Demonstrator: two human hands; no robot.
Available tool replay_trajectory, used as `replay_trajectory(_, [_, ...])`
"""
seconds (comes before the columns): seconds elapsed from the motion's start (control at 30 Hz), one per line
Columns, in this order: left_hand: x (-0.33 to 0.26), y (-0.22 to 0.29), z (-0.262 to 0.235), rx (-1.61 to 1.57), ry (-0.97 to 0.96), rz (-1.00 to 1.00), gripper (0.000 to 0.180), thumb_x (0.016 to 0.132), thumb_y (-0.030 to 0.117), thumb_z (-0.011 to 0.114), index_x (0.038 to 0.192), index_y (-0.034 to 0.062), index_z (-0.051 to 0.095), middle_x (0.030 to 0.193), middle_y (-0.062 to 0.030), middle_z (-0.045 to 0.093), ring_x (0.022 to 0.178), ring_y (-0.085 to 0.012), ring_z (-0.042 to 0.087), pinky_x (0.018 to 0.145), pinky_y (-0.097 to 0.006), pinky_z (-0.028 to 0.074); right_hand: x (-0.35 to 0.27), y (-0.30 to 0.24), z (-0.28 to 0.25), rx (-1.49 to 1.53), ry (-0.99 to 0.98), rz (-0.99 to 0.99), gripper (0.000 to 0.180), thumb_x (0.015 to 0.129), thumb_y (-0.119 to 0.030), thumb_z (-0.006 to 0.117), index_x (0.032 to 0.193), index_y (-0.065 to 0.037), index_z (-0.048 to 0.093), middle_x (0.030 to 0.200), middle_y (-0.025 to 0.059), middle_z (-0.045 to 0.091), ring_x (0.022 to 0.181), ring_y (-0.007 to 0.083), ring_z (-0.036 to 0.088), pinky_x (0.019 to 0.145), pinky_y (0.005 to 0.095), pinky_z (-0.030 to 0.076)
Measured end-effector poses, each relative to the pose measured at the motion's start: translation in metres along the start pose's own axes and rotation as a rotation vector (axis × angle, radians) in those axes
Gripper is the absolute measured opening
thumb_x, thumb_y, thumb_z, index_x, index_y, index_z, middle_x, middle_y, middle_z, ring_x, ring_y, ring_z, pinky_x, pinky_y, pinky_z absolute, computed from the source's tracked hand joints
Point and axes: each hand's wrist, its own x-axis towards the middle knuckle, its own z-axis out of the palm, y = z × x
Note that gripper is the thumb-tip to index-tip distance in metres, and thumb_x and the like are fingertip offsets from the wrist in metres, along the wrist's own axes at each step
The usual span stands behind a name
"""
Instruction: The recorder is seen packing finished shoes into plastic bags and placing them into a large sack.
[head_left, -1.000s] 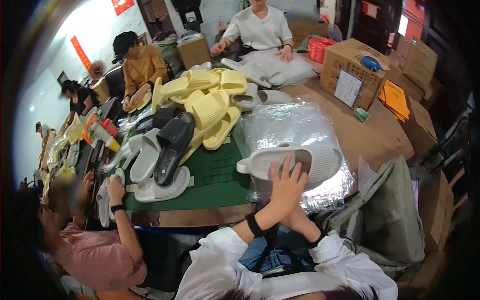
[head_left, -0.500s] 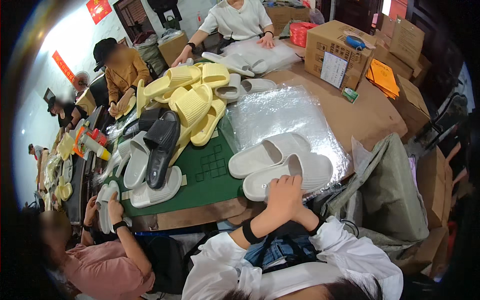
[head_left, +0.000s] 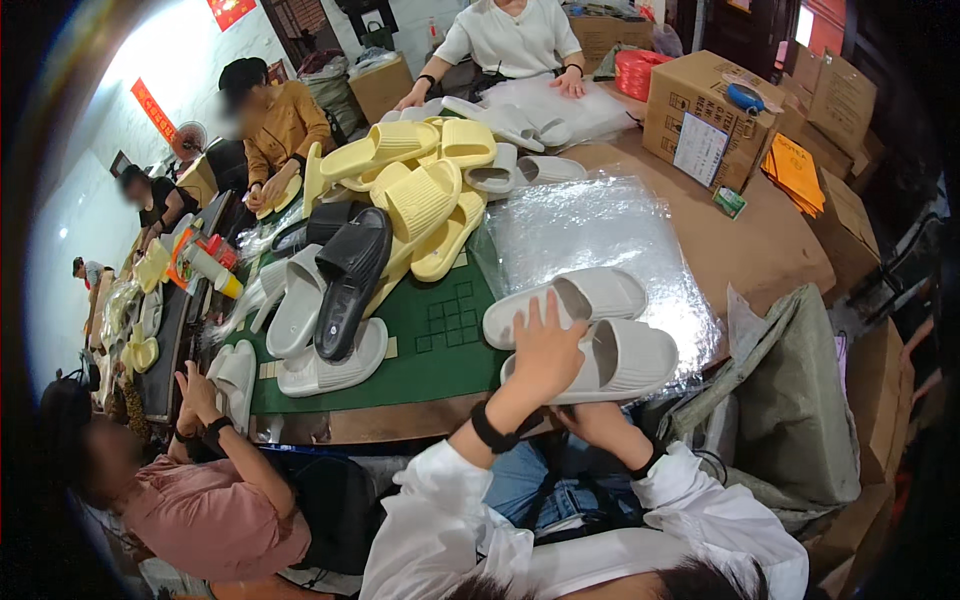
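Note:
A pair of light grey slide sandals lies side by side before me, partly on clear plastic bags (head_left: 575, 220): a far slide (head_left: 615, 292) and a near slide (head_left: 640, 362). My left hand (head_left: 548, 350) is over their toe-left ends with fingers spread, covering part of both. Below the near slide's front edge is my right hand (head_left: 605, 428); its fingertips are hidden by the slide, so whether it grips cannot be told. To the left are a black slide (head_left: 355, 285), a heap of yellow slides (head_left: 420, 205) and more grey slides (head_left: 340, 370) on a green mat (head_left: 450, 330).
A cardboard box (head_left: 715, 120) with a blue tape roll (head_left: 745, 97) stands at the far right, beside orange packets (head_left: 795, 172). A grey-green sack (head_left: 790, 400) hangs open at my right. Co-workers sit or stand around the table; one at left has hands near grey slides (head_left: 235, 380).
My left hand has spread its fingers and moved over both slides, off my right hand. My right hand now shows below the near slide. The left co-worker has let go of grey slides.

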Motion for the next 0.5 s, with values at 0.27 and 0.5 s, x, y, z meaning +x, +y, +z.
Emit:
replay_trajectory(0.27, [0.032,-0.018,0.040,-0.495,-0.588,0.157,0.045,0.080,0.010,0.044,0.123,0.0160,0.056,0.115,-0.0200,0.046,0.115,-0.0371,0.043,0.104,-0.056,0.021,0.004,-0.007,-0.001,-0.029,-0.124,0.172,0.035,0.085,-0.028,0.057,0.108,-0.002,0.058,0.100,0.0246,0.059,0.089,0.0415,0.057,0.079,0.0467,0.046])
replay_trajectory(0.5, [0.029,0.018,0.012,-0.690,-0.417,0.101,0.044,0.079,0.010,0.052,0.122,0.0094,0.055,0.099,-0.0171,0.047,0.099,-0.0353,0.047,0.089,-0.039,0.038,-0.001,-0.002,0.005,-0.179,0.071,-0.001,0.031,0.082,-0.026,0.059,0.108,-0.008,0.060,0.104,0.0199,0.059,0.096,0.0406,0.056,0.085,0.0493,0.042])
